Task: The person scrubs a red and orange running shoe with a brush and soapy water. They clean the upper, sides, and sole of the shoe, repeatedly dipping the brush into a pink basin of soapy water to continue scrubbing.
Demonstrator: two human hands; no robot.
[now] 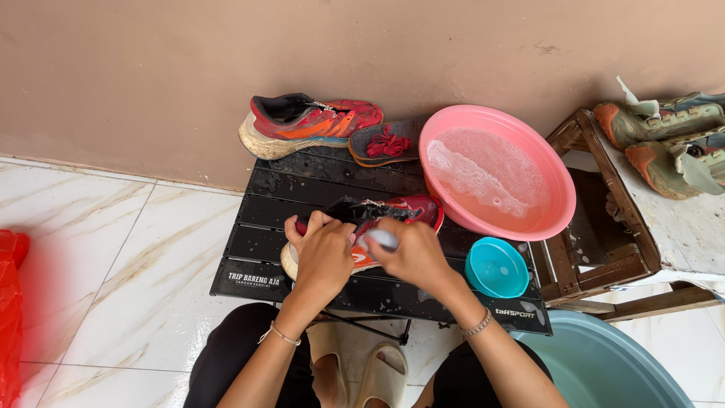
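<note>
Currently scrubbing: red shoe [393, 210] lies on its side near the front edge of the black slatted table [302, 185], close to its middle. My left hand [323, 257] is clamped over the heel end, pinning it down. My right hand [414, 253] is closed on a small brush [380, 239], wrist bent inward. Best, I judge, to keep short strokes and firm left-hand pressure so the shoe doesn't skid. Pink basin [559, 189] of suds sits at the back right corner.

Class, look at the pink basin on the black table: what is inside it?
The pink basin holds soapy water with white foam toward its left side. The water is cloudy, so anything lying at the bottom cannot be seen.
</note>
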